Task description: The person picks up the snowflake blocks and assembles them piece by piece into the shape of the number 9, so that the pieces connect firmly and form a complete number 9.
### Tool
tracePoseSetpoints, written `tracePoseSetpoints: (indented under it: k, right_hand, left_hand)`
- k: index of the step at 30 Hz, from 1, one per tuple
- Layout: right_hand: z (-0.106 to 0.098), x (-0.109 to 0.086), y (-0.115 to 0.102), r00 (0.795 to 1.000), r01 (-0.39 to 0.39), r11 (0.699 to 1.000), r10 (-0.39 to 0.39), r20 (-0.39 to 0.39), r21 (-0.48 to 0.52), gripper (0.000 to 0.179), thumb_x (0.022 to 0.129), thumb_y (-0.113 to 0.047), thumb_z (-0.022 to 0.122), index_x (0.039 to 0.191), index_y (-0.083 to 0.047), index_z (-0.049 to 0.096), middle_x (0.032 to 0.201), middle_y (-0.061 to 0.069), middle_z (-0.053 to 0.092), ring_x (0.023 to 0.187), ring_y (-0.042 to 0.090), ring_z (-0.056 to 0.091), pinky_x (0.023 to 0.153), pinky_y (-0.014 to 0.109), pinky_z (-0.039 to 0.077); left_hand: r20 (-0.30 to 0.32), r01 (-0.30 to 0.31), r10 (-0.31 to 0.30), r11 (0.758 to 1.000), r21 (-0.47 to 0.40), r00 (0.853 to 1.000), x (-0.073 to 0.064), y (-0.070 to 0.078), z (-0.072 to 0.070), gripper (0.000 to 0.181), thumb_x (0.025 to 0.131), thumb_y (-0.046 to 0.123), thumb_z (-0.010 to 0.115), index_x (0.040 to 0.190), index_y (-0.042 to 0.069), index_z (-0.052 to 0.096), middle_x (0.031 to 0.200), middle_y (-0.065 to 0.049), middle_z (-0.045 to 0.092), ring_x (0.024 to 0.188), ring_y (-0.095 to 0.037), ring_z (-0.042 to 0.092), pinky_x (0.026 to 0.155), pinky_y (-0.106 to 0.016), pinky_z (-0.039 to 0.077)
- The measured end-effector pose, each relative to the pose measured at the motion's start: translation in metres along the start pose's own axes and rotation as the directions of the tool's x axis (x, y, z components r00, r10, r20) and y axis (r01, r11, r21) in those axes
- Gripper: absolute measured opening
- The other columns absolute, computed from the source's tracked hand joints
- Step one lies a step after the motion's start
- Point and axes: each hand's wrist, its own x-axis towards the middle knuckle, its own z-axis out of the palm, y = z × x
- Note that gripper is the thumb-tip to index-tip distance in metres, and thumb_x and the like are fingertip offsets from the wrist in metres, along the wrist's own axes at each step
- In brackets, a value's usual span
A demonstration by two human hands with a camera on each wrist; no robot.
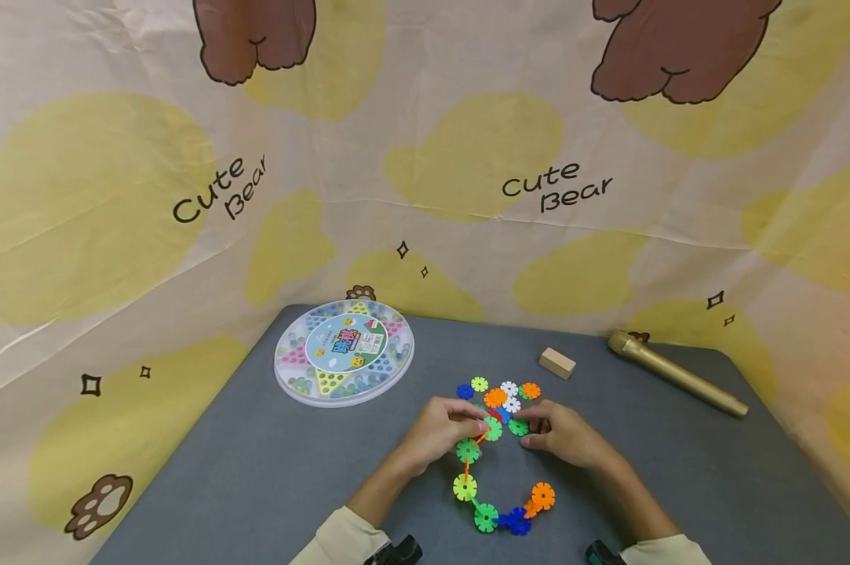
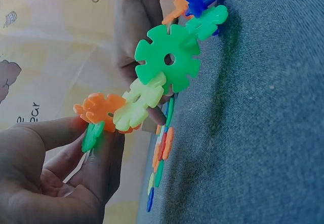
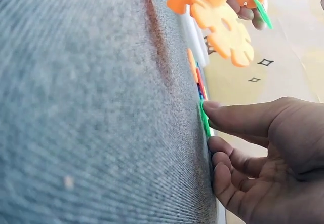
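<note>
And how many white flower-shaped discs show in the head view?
2. The first white disc lies just right of an orange disc; the second white disc lies just nearer the camera. More may be hidden among the clustered discs.

I seem to be in a play corner: bear-print cloth (image 1: 453, 176) beyond my hands (image 1: 439, 431) (image 1: 569, 435), a board game (image 1: 345, 343) left of them on the desk (image 1: 283, 479).
</note>
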Motion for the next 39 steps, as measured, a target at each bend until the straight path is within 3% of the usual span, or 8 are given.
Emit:
tracePoseSetpoints:
  k: [8,11,18,25,31,39]
  right_hand:
    - [0.002,0.001,-0.002,0.999,-0.024,0.999,0.023,-0.024,-0.042,0.035,0.091,-0.016,0.085,0.123,-0.007,0.076,0.089,0.002,0.058,0.077,0.017,0.052,0.066,0.027,0.043]
    - [0.003,0.001,-0.002,0.999,-0.035,0.998,0.033,-0.032,-0.043,0.029,0.089,-0.014,0.086,0.116,-0.009,0.078,0.088,0.003,0.059,0.078,0.017,0.052,0.067,0.028,0.043]
    - [0.000,-0.001,-0.002,0.999,-0.016,0.998,0.018,-0.031,0.058,0.018,0.088,-0.007,0.086,0.100,-0.009,0.072,0.085,0.002,0.061,0.076,0.016,0.055,0.066,0.025,0.048]
    - [-0.007,-0.001,-0.007,1.000,0.009,0.991,-0.007,-0.012,0.133,0.006,0.094,-0.015,0.081,0.099,-0.012,0.078,0.090,0.001,0.070,0.079,0.015,0.062,0.067,0.027,0.054]
    - [-0.010,-0.006,-0.021,1.000,0.011,0.968,-0.009,-0.010,0.252,0.013,0.096,-0.021,0.079,0.103,-0.010,0.077,0.086,0.006,0.070,0.074,0.019,0.063,0.064,0.032,0.055]
    - [-0.010,-0.009,-0.031,0.999,0.048,0.960,-0.043,-0.024,0.275,0.014,0.096,-0.020,0.080,0.104,-0.009,0.078,0.089,0.009,0.072,0.079,0.031,0.068,0.071,0.033,0.059]
  left_hand:
    - [-0.007,-0.011,0.011,1.000,0.009,1.000,0.000,-0.001,0.001,0.017,0.095,0.015,0.078,0.108,0.006,0.083,0.092,-0.006,0.079,0.071,-0.008,0.063,0.056,-0.025,0.046]
    - [-0.008,-0.014,0.014,1.000,0.010,1.000,0.000,-0.001,0.001,0.017,0.094,0.015,0.078,0.108,0.006,0.083,0.092,-0.005,0.079,0.070,-0.008,0.062,0.055,-0.024,0.045]
    - [-0.014,-0.012,0.012,1.000,0.016,1.000,0.000,-0.002,0.002,0.018,0.094,0.015,0.078,0.108,0.007,0.083,0.093,-0.006,0.079,0.068,-0.009,0.062,0.054,-0.023,0.045]
    - [-0.019,-0.005,0.006,1.000,0.028,1.000,0.000,-0.002,0.002,0.017,0.093,0.016,0.079,0.107,0.007,0.084,0.093,-0.007,0.080,0.068,-0.008,0.063,0.054,-0.023,0.046]
    - [-0.022,0.000,0.000,1.000,0.017,1.000,0.001,-0.002,0.002,0.017,0.093,0.015,0.079,0.107,0.006,0.084,0.090,-0.005,0.079,0.066,-0.008,0.063,0.053,-0.024,0.047]
    - [-0.039,0.000,0.000,1.000,-0.010,0.999,0.000,-0.001,0.003,0.016,0.093,0.013,0.079,0.105,0.005,0.084,0.083,-0.002,0.075,0.062,-0.008,0.061,0.052,-0.022,0.048]
